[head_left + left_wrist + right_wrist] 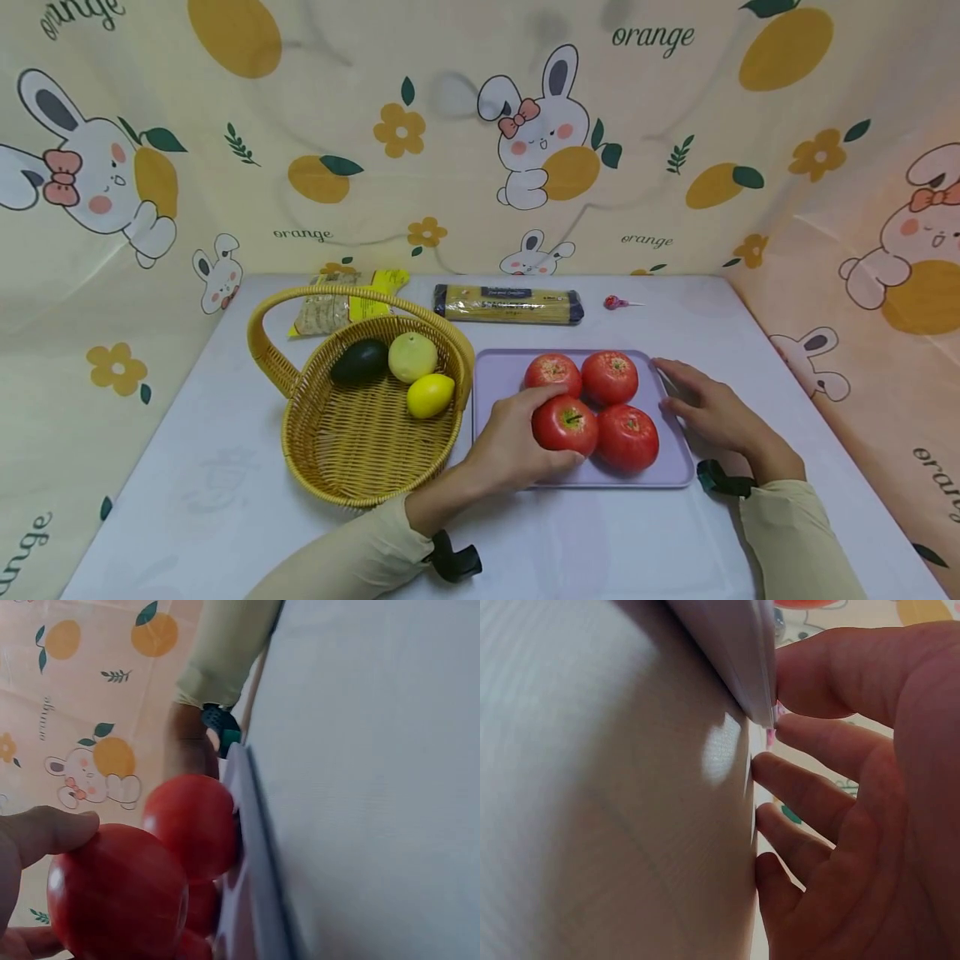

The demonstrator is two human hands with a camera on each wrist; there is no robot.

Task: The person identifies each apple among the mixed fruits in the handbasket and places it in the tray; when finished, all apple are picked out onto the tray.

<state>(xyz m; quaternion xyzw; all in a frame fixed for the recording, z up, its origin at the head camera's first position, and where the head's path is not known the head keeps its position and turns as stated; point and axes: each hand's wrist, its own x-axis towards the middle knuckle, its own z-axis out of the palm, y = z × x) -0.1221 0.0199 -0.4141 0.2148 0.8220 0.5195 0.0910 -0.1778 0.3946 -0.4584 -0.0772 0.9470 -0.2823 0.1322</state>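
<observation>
My left hand (510,442) grips a red apple (564,425) between thumb and fingers. In the left wrist view this apple (116,892) is held higher than the apple (191,825) beside it. Several more red apples (628,439) sit on a pale purple tray (495,371). At the tray's right rim rests my right hand (716,408), thumb and fingertips against the edge. Seen from the right wrist, the thumb (817,682) and forefinger meet the tray's rim (761,667), while the other fingers extend loosely along the table.
Left of the tray stands a wicker basket (296,433) with a tall handle, holding an avocado (360,362), a pale green round fruit (412,357) and a lemon (431,396). Behind lie a yellow-and-clear bag (330,308), a spaghetti pack (508,305) and a lollipop (617,302).
</observation>
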